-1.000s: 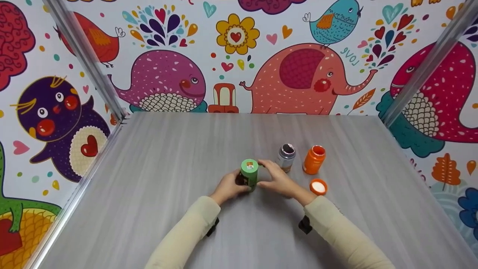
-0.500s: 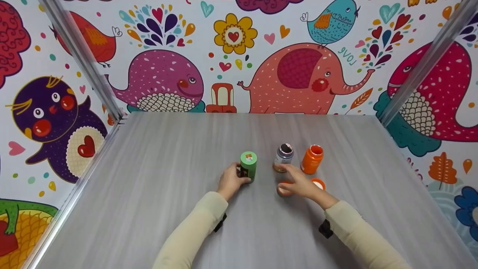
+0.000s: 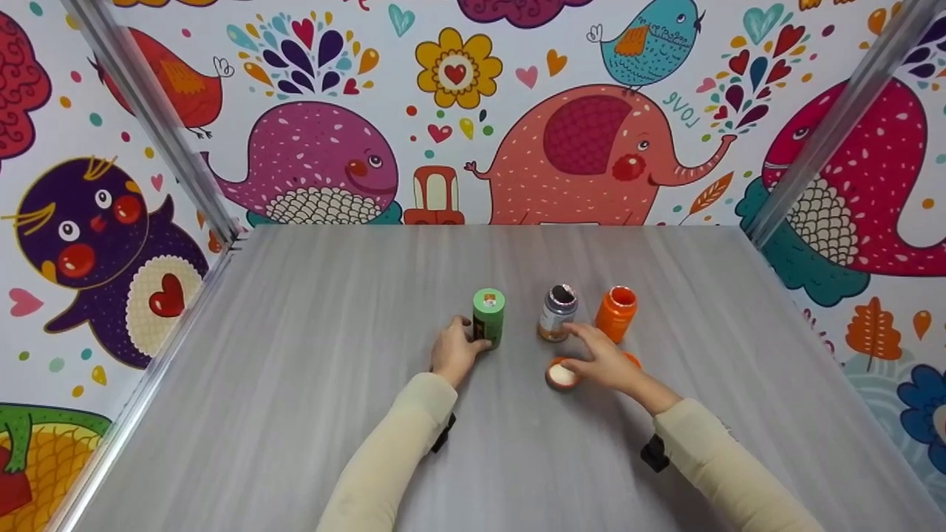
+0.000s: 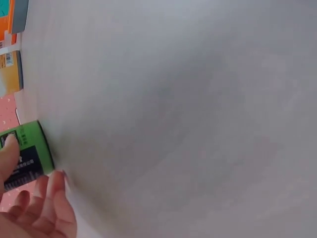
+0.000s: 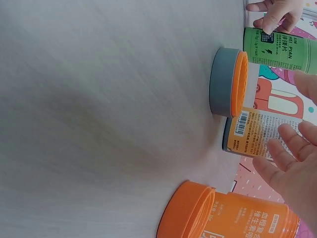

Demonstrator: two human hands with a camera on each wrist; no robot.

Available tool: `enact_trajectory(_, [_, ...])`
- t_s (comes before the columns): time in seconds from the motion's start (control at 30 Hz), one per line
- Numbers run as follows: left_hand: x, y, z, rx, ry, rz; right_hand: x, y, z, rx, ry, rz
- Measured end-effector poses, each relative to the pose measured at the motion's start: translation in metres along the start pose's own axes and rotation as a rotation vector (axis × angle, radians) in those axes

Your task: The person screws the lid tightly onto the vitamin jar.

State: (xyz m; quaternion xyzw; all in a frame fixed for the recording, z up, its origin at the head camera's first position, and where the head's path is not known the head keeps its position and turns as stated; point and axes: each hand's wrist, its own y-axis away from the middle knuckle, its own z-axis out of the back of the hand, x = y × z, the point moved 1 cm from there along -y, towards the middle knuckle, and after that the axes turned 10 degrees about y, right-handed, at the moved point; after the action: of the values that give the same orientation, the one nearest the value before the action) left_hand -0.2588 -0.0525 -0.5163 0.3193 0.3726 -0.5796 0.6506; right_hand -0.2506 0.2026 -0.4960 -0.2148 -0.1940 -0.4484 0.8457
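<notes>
A green lidded bottle [image 3: 488, 318] stands upright left of the table's middle. Beside it is my left hand [image 3: 453, 353], thumb at the bottle's lower side, other fingers spread loosely apart from it in the left wrist view. To the right, an uncapped grey bottle [image 3: 557, 318] with a yellow and white label stands next to an uncapped orange bottle [image 3: 616, 316]. My right hand [image 3: 602, 360] hovers with parted fingers in front of both, holding nothing. Close under its thumb, a grey cap [image 5: 224, 82] with an orange inner rim lies white liner up.
An orange cap [image 5: 185, 210] lies in front of the orange bottle, mostly hidden behind my right hand in the head view. Patterned panels and metal posts [image 3: 151, 111] border the grey table [image 3: 332, 310] at the back and sides.
My right hand has left the green bottle's side and moved right, uncovering the grey cap. The green bottle sits slightly farther back, and my left hand's grip on it has loosened.
</notes>
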Motion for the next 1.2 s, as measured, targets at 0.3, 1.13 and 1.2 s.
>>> enact_trajectory(0.3, [-0.001,-0.003,-0.006,-0.049,0.006,0.036,-0.004,0.002,0.000,-0.028,0.022,-0.011])
enact_trajectory(1.13, [0.003,-0.001,0.002,-0.020,0.077,0.031,0.001,-0.022,0.007,-0.196,-0.147,-0.312])
enact_trajectory(1.2, [0.003,0.000,0.005,-0.015,0.074,0.018,0.003,-0.029,0.008,-0.196,-0.151,-0.323])
